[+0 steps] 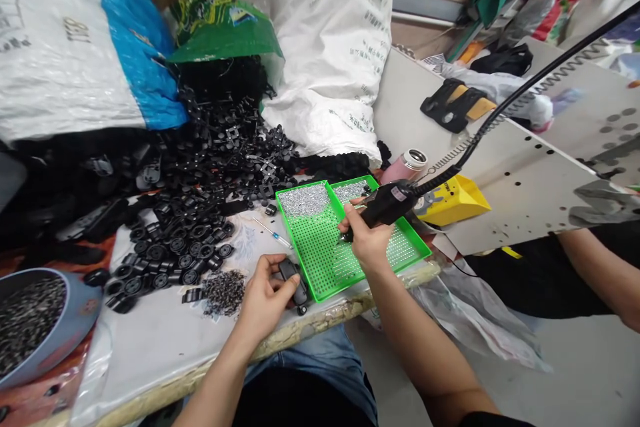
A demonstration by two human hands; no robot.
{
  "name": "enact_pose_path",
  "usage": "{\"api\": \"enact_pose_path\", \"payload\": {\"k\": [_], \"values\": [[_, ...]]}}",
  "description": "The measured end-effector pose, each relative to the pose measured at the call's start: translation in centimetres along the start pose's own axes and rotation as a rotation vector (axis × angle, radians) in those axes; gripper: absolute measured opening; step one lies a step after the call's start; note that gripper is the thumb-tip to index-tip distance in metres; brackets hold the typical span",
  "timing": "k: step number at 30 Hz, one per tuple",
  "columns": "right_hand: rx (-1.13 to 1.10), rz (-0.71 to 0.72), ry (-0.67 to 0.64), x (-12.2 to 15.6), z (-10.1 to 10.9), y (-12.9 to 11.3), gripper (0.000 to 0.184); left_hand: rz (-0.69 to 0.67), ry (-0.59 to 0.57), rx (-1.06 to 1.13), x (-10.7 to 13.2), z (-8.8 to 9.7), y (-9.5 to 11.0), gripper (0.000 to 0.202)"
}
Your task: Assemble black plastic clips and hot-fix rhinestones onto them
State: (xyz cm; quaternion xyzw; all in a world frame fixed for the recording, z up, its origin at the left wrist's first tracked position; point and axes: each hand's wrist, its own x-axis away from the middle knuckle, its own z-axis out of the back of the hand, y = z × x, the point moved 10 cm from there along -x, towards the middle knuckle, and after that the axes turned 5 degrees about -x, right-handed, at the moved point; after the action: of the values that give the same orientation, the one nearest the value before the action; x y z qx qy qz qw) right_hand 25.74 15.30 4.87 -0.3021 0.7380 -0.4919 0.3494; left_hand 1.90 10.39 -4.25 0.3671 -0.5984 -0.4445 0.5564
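Note:
My left hand [266, 295] grips a small black plastic part [294, 281] on the white table cover, just left of the green tray's near corner. My right hand [367, 235] is wrapped round a black electric screwdriver [387, 205], whose tip points down over the green perforated tray [320, 273]. A black coiled cable [505, 107] runs from the tool up to the right. Silver screws [303, 200] lie heaped at the tray's far end. A small pile of dark screws [223, 291] sits beside my left hand.
Black plastic parts [200, 173] spill from sacks across the left of the table. A blue bowl [75, 320] of small metal pieces stands at the left edge. A pink flask [406, 165], a yellow box [457, 200] and another person's arm [600, 273] are on the right.

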Motion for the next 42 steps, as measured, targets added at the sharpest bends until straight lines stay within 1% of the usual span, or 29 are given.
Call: {"api": "enact_pose_path", "payload": {"k": [4, 8, 10, 12, 14, 16, 18, 20, 22, 27, 30, 36, 42], "values": [[-0.015, 0.011, 0.003, 0.3, -0.3, -0.1, 0.035, -0.021, -0.012, -0.049, 0.1, -0.1, 0.0, 0.053], [-0.001, 0.008, 0.01, 0.2, -0.1, -0.2, 0.034, -0.045, -0.032, -0.111, 0.1, -0.1, 0.0, 0.049], [-0.012, 0.013, 0.005, 0.4, 0.0, -0.7, 0.034, -0.051, -0.055, -0.131, 0.1, -0.3, -0.1, 0.049], [-0.053, 0.019, -0.025, 0.9, -0.5, -1.5, 0.031, -0.06, -0.071, -0.142, 0.1, -0.4, -0.1, 0.049], [-0.112, 0.0, -0.108, 2.1, -2.2, -2.3, 0.028, -0.076, -0.069, -0.152, 0.1, -0.4, 0.1, 0.048], [-0.17, -0.049, -0.227, 3.7, -4.6, -2.7, 0.026, -0.098, -0.062, -0.171, 0.1, -0.3, 0.3, 0.045], [-0.216, -0.1, -0.32, 5.4, -6.9, -2.9, 0.027, -0.127, -0.053, -0.194, 0.1, -0.2, 0.7, 0.043], [-0.241, -0.133, -0.363, 6.4, -8.5, -2.7, 0.027, -0.156, -0.042, -0.209, 0.1, -0.1, 0.9, 0.043], [-0.236, -0.157, -0.379, 6.9, -9.4, -2.2, 0.027, -0.166, -0.039, -0.211, 0.1, -0.1, 1.0, 0.043], [-0.164, -0.219, -0.401, 7.3, -10.0, -0.5, 0.026, -0.141, -0.053, -0.263, 0.2, -0.3, 0.8, 0.04], [-0.134, -0.236, -0.406, 7.6, -10.0, 0.1, 0.026, -0.142, -0.045, -0.279, 0.2, -0.2, 1.0, 0.036], [-0.175, -0.212, -0.386, 7.1, -9.7, -0.6, 0.028, -0.113, -0.072, -0.252, 0.2, -0.4, 0.5, 0.04], [-0.191, -0.2, -0.401, 6.7, -9.7, -1.3, 0.031, -0.119, -0.069, -0.245, 0.2, -0.4, 0.8, 0.04]]}}
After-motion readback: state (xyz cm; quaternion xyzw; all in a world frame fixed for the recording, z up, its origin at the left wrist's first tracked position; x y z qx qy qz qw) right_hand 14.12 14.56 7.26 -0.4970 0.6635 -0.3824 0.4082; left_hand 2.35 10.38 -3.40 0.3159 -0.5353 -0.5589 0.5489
